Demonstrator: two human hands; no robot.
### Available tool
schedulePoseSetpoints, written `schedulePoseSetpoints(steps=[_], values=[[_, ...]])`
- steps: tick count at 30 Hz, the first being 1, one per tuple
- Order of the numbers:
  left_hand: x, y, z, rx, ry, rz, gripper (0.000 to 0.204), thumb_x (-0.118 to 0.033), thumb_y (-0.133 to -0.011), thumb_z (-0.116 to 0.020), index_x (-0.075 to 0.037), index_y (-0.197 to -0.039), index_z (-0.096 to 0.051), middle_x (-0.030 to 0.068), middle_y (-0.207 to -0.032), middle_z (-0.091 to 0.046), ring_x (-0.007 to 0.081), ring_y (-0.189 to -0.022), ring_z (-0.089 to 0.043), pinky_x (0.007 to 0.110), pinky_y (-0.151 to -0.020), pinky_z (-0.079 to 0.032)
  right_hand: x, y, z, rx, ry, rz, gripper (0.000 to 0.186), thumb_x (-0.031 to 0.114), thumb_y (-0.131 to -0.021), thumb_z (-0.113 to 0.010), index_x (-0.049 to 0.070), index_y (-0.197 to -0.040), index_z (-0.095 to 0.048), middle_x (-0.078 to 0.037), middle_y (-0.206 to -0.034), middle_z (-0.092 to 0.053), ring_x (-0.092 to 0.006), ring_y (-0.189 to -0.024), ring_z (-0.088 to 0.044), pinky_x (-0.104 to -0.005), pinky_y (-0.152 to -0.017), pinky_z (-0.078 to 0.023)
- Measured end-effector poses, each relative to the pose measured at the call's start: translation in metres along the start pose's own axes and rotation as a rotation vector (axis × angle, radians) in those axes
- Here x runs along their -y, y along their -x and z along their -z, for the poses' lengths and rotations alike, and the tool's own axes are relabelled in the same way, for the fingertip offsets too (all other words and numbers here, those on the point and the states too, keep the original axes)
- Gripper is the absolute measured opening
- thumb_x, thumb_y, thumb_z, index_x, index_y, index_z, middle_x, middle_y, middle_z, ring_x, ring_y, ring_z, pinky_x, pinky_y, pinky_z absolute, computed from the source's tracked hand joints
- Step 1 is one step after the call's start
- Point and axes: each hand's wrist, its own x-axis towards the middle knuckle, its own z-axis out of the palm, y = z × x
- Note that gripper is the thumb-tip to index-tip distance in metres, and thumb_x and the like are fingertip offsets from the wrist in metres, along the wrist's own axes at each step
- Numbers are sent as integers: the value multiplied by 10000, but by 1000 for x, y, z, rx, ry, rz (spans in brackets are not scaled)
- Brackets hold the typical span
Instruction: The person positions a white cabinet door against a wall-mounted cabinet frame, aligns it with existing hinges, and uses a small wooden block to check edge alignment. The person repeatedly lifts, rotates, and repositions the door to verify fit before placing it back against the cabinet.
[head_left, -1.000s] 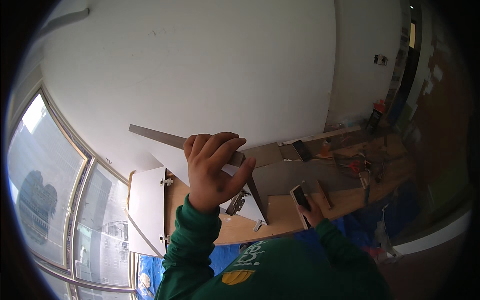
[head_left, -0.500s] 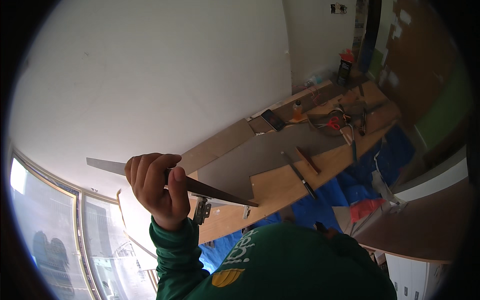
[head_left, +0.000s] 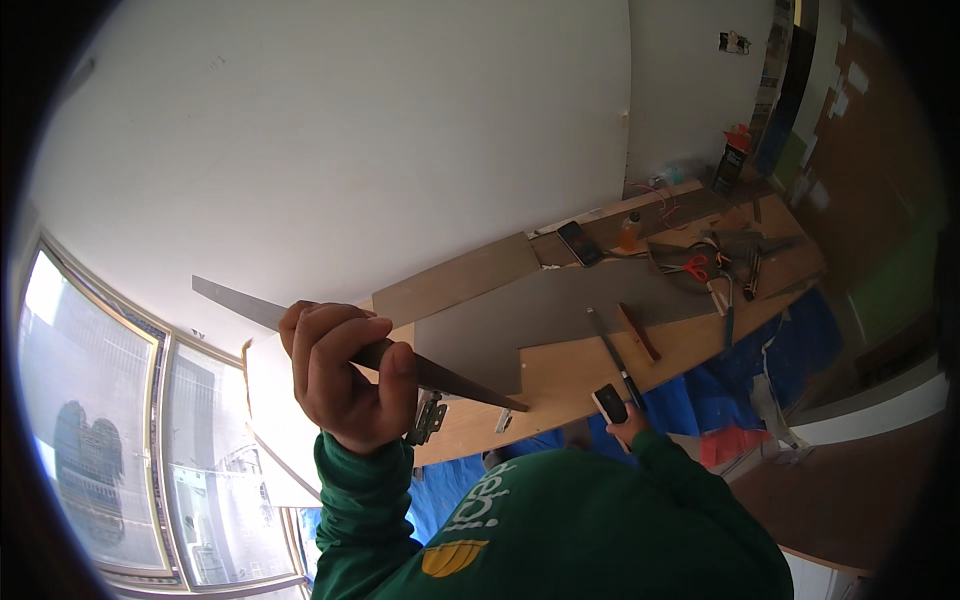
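In front of me my left hand (head_left: 345, 375) is closed around a thin, long cabinet door (head_left: 455, 382), seen nearly edge-on and slanting down to the right. A metal hinge (head_left: 428, 418) sits on its underside by my wrist, and a second hinge (head_left: 505, 420) is near its lower right end. My right hand (head_left: 630, 425) is lower and further right, gripping a small block (head_left: 609, 403) with a black face and a pale edge. That block is apart from the door; its exact kind cannot be made out.
Beneath is a wooden worktable (head_left: 560, 385) bearing a grey sheet (head_left: 470, 335), a long black-handled tool (head_left: 612, 355), a reddish-brown strip (head_left: 638, 332), a phone (head_left: 578, 243), an orange bottle (head_left: 630, 232) and red-handled scissors (head_left: 695, 266). Blue tarp (head_left: 700, 395) lies beyond its near edge; windows (head_left: 105, 420) stand left.
My right hand has come up into view beside the table with the black-faced block. My left hand keeps its hold on the door; the whole view has shifted somewhat.
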Motion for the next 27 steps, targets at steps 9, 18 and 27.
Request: schedulePoseSetpoints(steps=[9, 18, 27], values=[[-7, -15, 3, 63, -116, -44, 142, -153, -800, -720, -104, -782, -588, 19, -656, -547, 200, -592, -507, 385, -725, -381, 109, -94, -9, 36, 106, -266, 1015, 428, -813, -869, -51, -1562, -379, -291, -1606, -433, -393, -1458, -494, -460, -1187, -459], [3, -3, 9, 26, -148, -143, 242, -306, -885, -736, -85, -872, -640, 48, -777, -583, 230, -703, -574, 401, -737, -428, 29, -130, -42, -241, 38, 350, 927, 394, -1015, -699, 8, -1683, -185, -227, -1711, -311, -388, -1561, -350, -435, -1271, -328], [49, 6, 22, -72, -145, -175, 388, -462, -994, -622, -82, -922, -663, 80, -856, -602, 296, -825, -610, 446, -850, -467, -64, 7, -5, 41, 115, -73, 464, 401, -1007, -670, -52, -922, -715, -231, -847, -702, -308, -784, -688, -467, -748, -536]])
